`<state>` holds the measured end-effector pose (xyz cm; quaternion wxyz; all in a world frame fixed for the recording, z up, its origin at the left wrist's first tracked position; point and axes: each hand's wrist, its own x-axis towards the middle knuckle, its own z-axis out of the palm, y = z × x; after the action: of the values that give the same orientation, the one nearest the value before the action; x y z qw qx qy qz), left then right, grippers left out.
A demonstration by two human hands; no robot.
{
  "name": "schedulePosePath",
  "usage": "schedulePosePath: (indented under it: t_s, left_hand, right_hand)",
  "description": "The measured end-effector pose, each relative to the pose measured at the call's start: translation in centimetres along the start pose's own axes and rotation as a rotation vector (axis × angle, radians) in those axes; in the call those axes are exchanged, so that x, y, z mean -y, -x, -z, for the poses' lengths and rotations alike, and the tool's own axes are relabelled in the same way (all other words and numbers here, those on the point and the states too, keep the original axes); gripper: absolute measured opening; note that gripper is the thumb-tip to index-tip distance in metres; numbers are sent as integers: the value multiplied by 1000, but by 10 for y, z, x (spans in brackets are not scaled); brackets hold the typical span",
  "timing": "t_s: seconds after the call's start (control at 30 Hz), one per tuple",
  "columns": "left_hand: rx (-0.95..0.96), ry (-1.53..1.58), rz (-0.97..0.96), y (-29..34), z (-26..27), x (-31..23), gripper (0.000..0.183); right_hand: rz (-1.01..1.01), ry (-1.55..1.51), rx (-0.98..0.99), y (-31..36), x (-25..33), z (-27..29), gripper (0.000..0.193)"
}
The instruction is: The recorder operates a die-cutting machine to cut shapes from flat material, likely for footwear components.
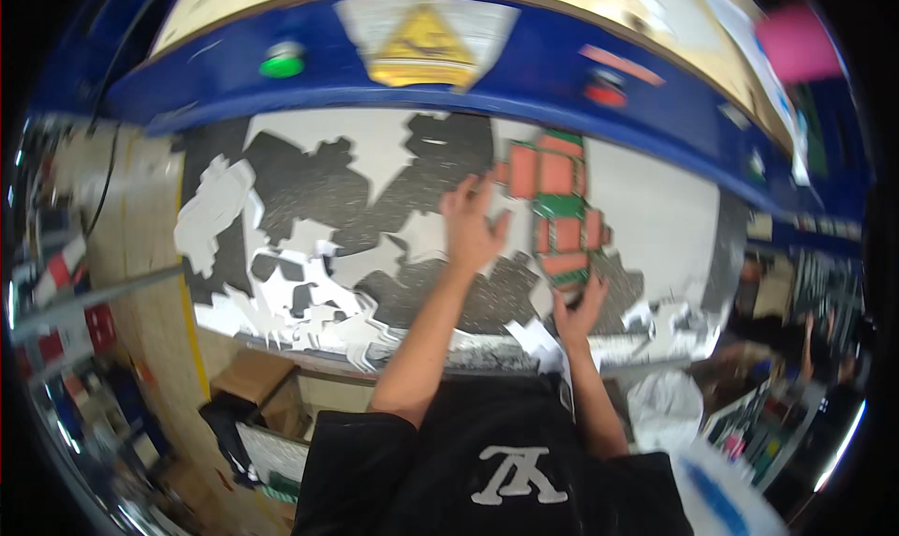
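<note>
A long cutting die [562,208] with pinkish-orange foam blocks and green edges lies over the white and dark sheets on the table. At its near end, my right hand [579,309] has thumb and fingers on either side of the tip, gripping it. To the left of the die, my left hand [473,225] is open, palm down, fingers stretched away from me and thumb apart. Its fingertips are close to the die's far left block; blur hides whether they touch. White cut-out scraps [309,297] lie in a heap left of my left forearm.
A blue machine beam [524,54] with a yellow warning sign, a green button [283,60] and a red button [605,88] spans the far side. Stacked white cut pieces [213,213] lie at the left. A cardboard box [253,375] and a white bag [665,407] stand below the near edge.
</note>
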<state>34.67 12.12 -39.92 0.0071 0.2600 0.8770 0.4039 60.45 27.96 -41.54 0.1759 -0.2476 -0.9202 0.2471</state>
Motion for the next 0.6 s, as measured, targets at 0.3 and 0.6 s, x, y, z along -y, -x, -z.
schedulePosePath:
  t_s: [0.3,0.6]
  left_hand:
    - [-77,-91,-114,-3,-18,17,80]
    - [-12,-97,-142,-1,-13,0,74]
  right_hand:
    - [-75,-41,-83,-10,9,2,87]
    - [-73,-75,-30,-7,5,11,87]
